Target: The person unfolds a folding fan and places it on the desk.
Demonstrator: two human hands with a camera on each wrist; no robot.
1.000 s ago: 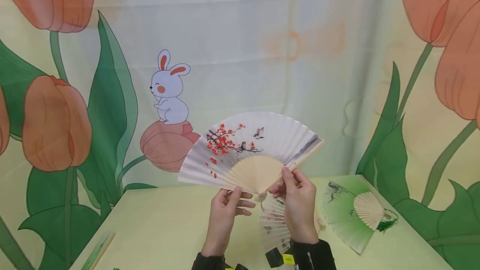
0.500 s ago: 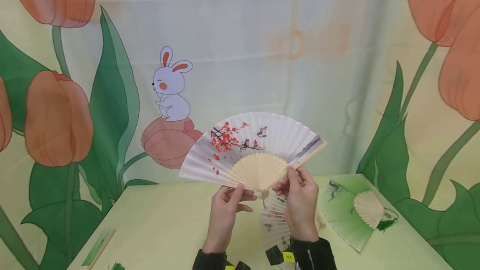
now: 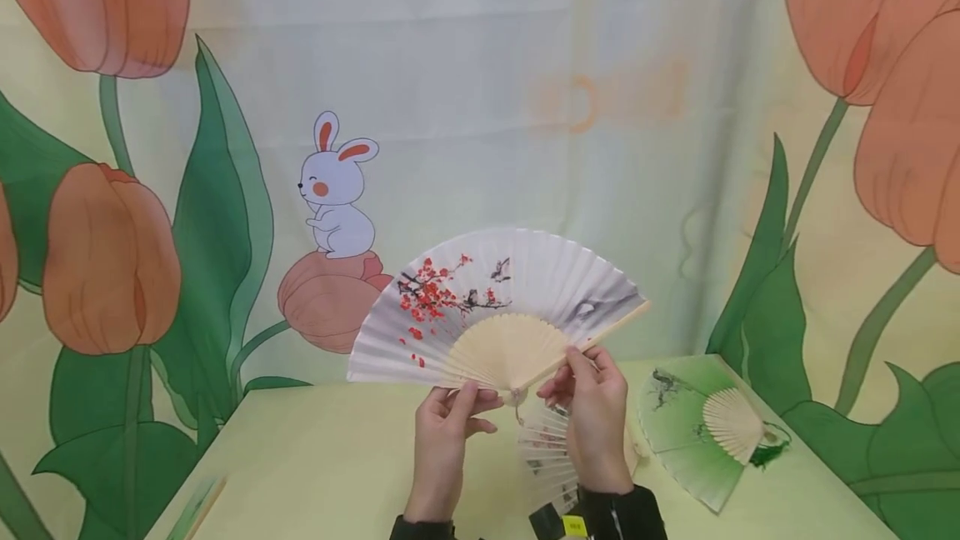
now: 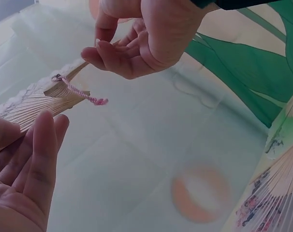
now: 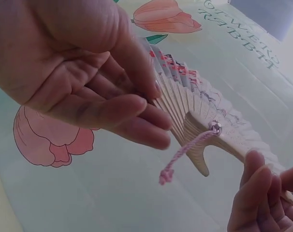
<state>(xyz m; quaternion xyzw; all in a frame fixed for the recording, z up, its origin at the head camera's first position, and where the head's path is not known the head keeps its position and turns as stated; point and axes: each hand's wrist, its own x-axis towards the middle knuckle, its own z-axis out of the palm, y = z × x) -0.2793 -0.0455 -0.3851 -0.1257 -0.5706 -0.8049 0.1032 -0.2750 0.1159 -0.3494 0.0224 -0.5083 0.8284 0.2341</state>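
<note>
A second white folding fan (image 3: 546,461) is lying on the table (image 3: 322,465) directly under the hands, and the right hand (image 3: 592,415) is covering most of it, so only some ribs and a bit of print are showing. At the table's left edge a closed fan (image 3: 197,507) is running out of the bottom of the head view. Both wrist views are cropping the held fan to its pivot end and a short pink cord (image 5: 183,154).

The white plum-blossom fan (image 3: 495,302) is being held spread wide, upright in the air above the table's near middle. The left hand (image 3: 448,417) is pinching the leftmost ribs between thumb and curled fingers, near the pivot. The right hand is pinching the bare wooden outer guard on the right side with thumb and fingertips.

An open green fan (image 3: 693,432) is resting flat by the table's right edge. The table is pale yellow-green, and behind it is hanging a cloth backdrop (image 3: 525,90) printed with orange tulips and a white rabbit (image 3: 337,190).
</note>
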